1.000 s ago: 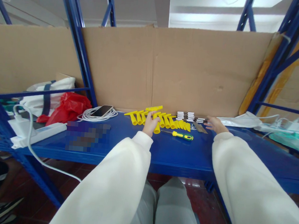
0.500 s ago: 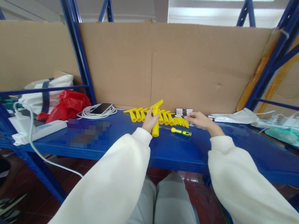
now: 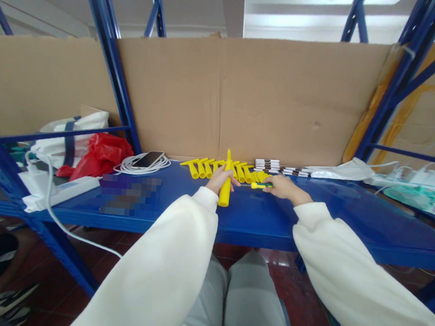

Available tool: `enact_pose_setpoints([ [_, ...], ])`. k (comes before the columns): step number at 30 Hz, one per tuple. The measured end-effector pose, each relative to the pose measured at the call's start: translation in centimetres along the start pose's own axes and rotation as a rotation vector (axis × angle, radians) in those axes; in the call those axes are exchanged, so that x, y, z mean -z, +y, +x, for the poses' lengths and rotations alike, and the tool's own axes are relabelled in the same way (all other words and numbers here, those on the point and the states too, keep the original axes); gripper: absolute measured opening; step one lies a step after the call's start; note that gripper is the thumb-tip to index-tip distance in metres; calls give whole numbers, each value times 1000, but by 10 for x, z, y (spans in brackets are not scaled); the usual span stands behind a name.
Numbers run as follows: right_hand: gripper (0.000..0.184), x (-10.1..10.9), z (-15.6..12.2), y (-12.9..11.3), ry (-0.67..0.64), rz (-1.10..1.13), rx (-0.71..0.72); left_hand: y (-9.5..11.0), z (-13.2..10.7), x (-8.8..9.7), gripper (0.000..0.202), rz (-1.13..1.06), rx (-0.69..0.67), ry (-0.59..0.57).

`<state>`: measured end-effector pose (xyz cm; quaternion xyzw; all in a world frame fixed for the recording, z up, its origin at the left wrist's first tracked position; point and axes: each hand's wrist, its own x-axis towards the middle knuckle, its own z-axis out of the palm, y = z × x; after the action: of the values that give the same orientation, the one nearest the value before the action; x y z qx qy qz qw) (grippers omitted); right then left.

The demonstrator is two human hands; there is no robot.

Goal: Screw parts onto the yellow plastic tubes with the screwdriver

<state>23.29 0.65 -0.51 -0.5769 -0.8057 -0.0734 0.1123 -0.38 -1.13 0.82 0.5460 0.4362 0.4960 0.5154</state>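
My left hand (image 3: 216, 180) is wrapped round a yellow T-shaped plastic handle (image 3: 224, 195), its round grip towards me and its narrow head pointing up and away. Over the screwdriver (image 3: 258, 186) is my right hand (image 3: 279, 186), its fingers closed on the green part of the yellow and green handle. Behind my left hand stands a row of several similar yellow T-shaped handles (image 3: 192, 170). Small yellow pieces (image 3: 258, 176) lie close to my right fingertips, partly hidden.
Stacked white and dark strips (image 3: 266, 165) lie at the back, near a white plastic bag (image 3: 340, 170). On the left are a phone (image 3: 148, 159) on a coiled white cable (image 3: 124, 164), a red bag (image 3: 104, 152) and a power strip (image 3: 64, 193). A cardboard panel (image 3: 291, 98) closes the back.
My right hand has come from the small pieces and strips down and left onto the screwdriver. The yellow handle in my left hand has turned, so its head now shows edge-on.
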Motion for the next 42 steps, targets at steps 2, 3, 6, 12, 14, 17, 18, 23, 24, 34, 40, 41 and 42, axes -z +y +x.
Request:
enact_pose_setpoints([
  [2, 34, -1, 0, 4, 33, -30, -61, 0, -1, 1, 29, 7, 17, -5],
  [3, 36, -1, 0, 5, 48, -35, -86, 0, -2, 1, 24, 11, 22, -9],
  [6, 39, 1, -1, 5, 95, -22, -136, 0, -4, 1, 14, 16, 27, -21],
  [12, 39, 1, -3, 1, 161, 13, -135, -2, -4, 1, 15, 17, 42, -41],
  [14, 39, 1, -3, 1, 157, 13, -134, -3, -4, 1, 18, 11, 59, -45],
  [17, 38, 1, -3, 1, 150, 18, -130, -3, -4, 0, 21, 3, 79, -62],
  [18, 38, 1, -3, 1, 150, 22, -129, -3, -5, 0, 21, 1, 80, -70],
  [23, 38, 1, -3, 1, 155, 36, -111, -2, -5, 1, 23, 4, 70, -116],
  [24, 38, 1, -3, 1, 155, 36, -109, -2, -4, 2, 23, 8, 69, -127],
  [34, 39, 2, -4, 1, 179, 40, -113, -3, 2, 5, 14, 1, 64, -182],
  [40, 36, -1, -2, 3, 206, 37, -92, -3, 1, 4, 12, -5, 61, -164],
  [41, 36, -1, -2, 3, 207, 38, -93, -3, 1, 4, 12, -3, 60, -166],
  [42, 36, -1, -2, 3, 209, 41, -95, -3, 1, 4, 12, 0, 58, -168],
])
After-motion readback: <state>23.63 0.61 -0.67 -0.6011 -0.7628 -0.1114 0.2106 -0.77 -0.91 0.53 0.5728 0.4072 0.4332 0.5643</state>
